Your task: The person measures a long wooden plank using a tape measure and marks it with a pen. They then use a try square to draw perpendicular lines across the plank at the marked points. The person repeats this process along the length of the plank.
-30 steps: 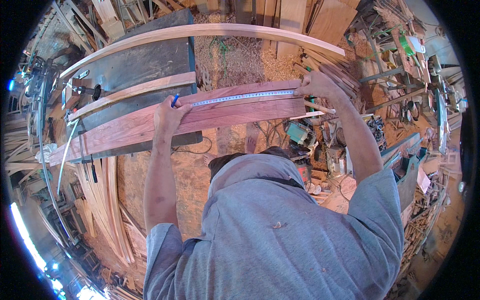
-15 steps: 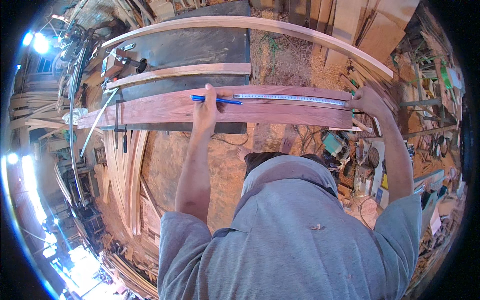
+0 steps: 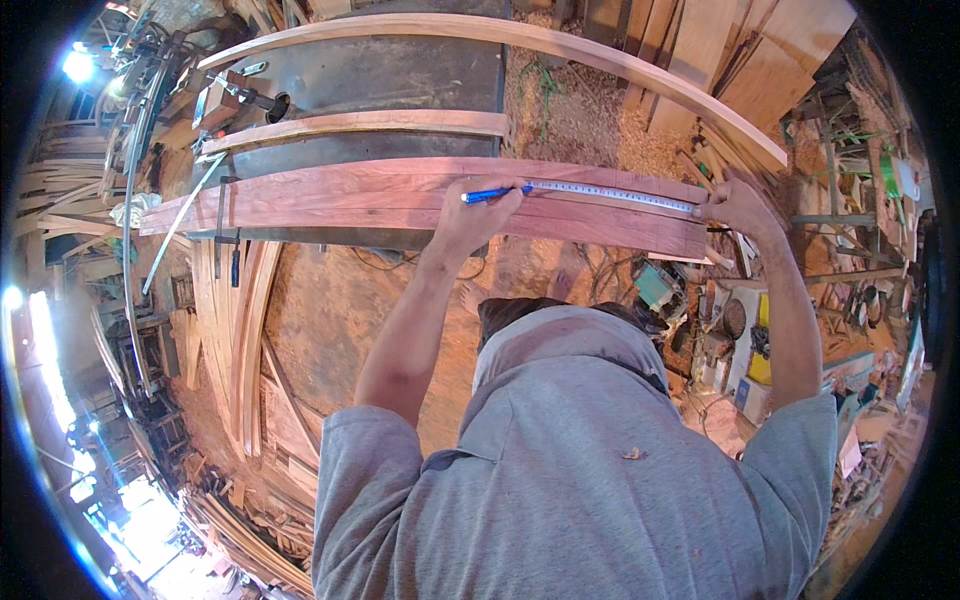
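Observation:
A wide reddish board (image 3: 340, 205) lies across in front of me. Along its right part runs a white measuring tape (image 3: 612, 193). Closed around a blue pen (image 3: 482, 196), my left hand (image 3: 472, 220) rests on the board, with the pen tip by the tape's left end. My right hand (image 3: 742, 210) is closed on the tape's other end at the board's right edge; the tape's case, if there, is hidden by the fingers. A dark clamp (image 3: 222, 208) grips the board near its left end.
Beyond the board, a narrow strip (image 3: 400, 122) and a long curved strip (image 3: 450, 24) lie on a dark tabletop (image 3: 390, 75). A drill-like tool (image 3: 265, 103) sits at the back left. Planks (image 3: 232, 340) lean at the left, and a teal machine (image 3: 655, 287) stands on the right.
My left hand has moved right with the pen, from short of the tape's end to the end itself, and lowered onto the board. My right hand stays at the board's right edge.

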The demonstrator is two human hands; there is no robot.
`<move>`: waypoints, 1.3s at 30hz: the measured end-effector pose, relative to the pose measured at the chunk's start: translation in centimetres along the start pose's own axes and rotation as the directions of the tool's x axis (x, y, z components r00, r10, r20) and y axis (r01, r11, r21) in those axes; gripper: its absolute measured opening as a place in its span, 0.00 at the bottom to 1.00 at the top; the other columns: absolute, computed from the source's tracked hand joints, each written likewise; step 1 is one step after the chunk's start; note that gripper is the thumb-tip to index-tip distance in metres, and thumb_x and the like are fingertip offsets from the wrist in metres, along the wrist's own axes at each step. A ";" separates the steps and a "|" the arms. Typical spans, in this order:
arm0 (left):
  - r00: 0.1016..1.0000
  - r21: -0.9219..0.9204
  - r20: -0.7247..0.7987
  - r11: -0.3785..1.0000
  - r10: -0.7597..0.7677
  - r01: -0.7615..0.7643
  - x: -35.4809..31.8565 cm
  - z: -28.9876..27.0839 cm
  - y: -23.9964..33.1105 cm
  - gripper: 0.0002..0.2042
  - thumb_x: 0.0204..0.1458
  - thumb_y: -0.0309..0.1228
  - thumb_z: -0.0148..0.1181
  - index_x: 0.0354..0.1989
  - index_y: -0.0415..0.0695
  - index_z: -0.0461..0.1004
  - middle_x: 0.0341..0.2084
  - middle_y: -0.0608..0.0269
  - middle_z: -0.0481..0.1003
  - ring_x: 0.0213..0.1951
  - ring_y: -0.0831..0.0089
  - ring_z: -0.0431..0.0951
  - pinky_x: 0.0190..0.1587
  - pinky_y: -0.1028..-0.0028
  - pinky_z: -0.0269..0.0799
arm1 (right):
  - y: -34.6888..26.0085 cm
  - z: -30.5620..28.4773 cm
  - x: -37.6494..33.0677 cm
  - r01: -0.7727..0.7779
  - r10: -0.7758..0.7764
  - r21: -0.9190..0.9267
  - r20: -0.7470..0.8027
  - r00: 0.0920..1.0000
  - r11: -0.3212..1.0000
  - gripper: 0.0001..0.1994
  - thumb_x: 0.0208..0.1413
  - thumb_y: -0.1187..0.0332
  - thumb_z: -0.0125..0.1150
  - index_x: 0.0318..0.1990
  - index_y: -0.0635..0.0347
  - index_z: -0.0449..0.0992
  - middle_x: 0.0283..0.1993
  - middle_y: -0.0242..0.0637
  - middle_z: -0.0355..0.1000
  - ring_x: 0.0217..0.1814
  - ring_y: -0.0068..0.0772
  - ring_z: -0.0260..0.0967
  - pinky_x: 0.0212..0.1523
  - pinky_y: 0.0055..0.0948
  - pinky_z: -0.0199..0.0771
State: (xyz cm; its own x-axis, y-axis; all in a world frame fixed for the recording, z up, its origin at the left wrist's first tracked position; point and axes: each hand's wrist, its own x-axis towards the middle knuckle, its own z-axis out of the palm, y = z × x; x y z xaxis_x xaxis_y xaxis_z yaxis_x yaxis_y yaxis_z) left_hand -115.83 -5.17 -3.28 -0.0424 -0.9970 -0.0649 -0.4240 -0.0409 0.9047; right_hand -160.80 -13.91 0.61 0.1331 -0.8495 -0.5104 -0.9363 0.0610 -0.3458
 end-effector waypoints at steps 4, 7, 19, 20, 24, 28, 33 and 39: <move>0.998 0.009 0.015 0.999 0.054 -0.054 -0.1 -0.1 0.0 0.09 0.58 0.26 0.65 0.44 0.36 0.85 0.36 0.59 0.86 0.40 0.77 0.85 0.45 0.76 0.81 | -1.2 -0.4 -0.5 -0.056 0.055 0.018 0.025 0.998 0.998 0.19 0.45 0.53 0.80 0.29 0.63 0.85 0.30 0.37 0.78 0.40 0.31 0.75 0.48 0.35 0.71; 0.999 -0.017 0.034 0.999 0.043 -0.042 0.1 -0.1 0.1 0.09 0.58 0.26 0.65 0.45 0.36 0.85 0.37 0.58 0.86 0.40 0.77 0.85 0.45 0.76 0.81 | 0.1 0.1 -0.1 0.013 -0.013 -0.017 -0.013 1.000 1.000 0.22 0.45 0.52 0.79 0.32 0.66 0.85 0.30 0.45 0.80 0.36 0.38 0.78 0.43 0.39 0.75; 0.998 0.020 0.051 0.999 0.048 -0.049 0.3 -0.1 -0.2 0.10 0.56 0.28 0.67 0.44 0.40 0.86 0.36 0.58 0.86 0.38 0.76 0.85 0.42 0.75 0.81 | 0.7 0.4 0.3 0.043 -0.043 -0.004 -0.021 0.999 0.999 0.24 0.43 0.51 0.81 0.31 0.68 0.85 0.30 0.46 0.80 0.35 0.38 0.79 0.41 0.39 0.75; 0.997 0.041 0.057 0.998 0.049 -0.052 0.3 -0.2 0.0 0.09 0.57 0.27 0.67 0.44 0.39 0.85 0.37 0.58 0.86 0.39 0.76 0.85 0.43 0.75 0.82 | 0.6 0.4 0.3 0.046 -0.046 -0.004 -0.031 0.998 0.999 0.24 0.43 0.52 0.81 0.31 0.68 0.85 0.30 0.46 0.80 0.35 0.38 0.79 0.41 0.39 0.75; 0.996 0.048 0.032 0.995 0.081 -0.082 0.2 -0.1 0.0 0.09 0.57 0.27 0.67 0.44 0.40 0.86 0.36 0.58 0.86 0.38 0.77 0.85 0.42 0.75 0.81 | 0.5 0.2 0.3 0.026 -0.026 -0.002 -0.014 1.000 1.000 0.23 0.44 0.52 0.80 0.31 0.68 0.85 0.29 0.47 0.79 0.35 0.39 0.78 0.41 0.40 0.75; 0.997 0.034 0.055 0.998 0.049 -0.051 0.5 -0.1 -0.4 0.09 0.57 0.28 0.66 0.44 0.41 0.86 0.36 0.58 0.86 0.37 0.77 0.85 0.41 0.75 0.81 | 0.4 0.3 0.4 0.022 -0.022 -0.009 -0.003 1.000 1.000 0.23 0.44 0.52 0.80 0.30 0.69 0.84 0.28 0.47 0.79 0.34 0.38 0.78 0.40 0.40 0.75; 0.998 0.020 0.049 0.999 0.048 -0.049 0.4 0.0 -0.4 0.09 0.57 0.28 0.66 0.44 0.41 0.86 0.36 0.59 0.86 0.36 0.78 0.84 0.41 0.76 0.81 | 0.3 0.3 0.4 0.019 -0.019 0.015 -0.002 1.000 1.000 0.23 0.43 0.52 0.81 0.29 0.68 0.84 0.27 0.46 0.78 0.32 0.35 0.77 0.38 0.39 0.74; 0.998 -0.015 0.029 0.998 0.054 -0.053 0.3 0.3 -0.9 0.09 0.54 0.28 0.68 0.42 0.42 0.86 0.32 0.58 0.85 0.32 0.75 0.83 0.37 0.74 0.80 | 1.1 0.4 0.8 0.043 -0.043 0.017 0.003 0.999 0.999 0.22 0.43 0.53 0.82 0.28 0.68 0.84 0.26 0.44 0.78 0.30 0.33 0.76 0.36 0.38 0.74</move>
State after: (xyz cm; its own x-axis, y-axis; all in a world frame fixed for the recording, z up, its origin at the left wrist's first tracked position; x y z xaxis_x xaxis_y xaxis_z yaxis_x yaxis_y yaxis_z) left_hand -115.72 -5.40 -4.24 -0.0908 -0.9955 -0.0283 -0.4071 0.0112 0.9133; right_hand -161.62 -14.32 -0.52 0.1741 -0.8499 -0.4973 -0.9243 0.0333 -0.3803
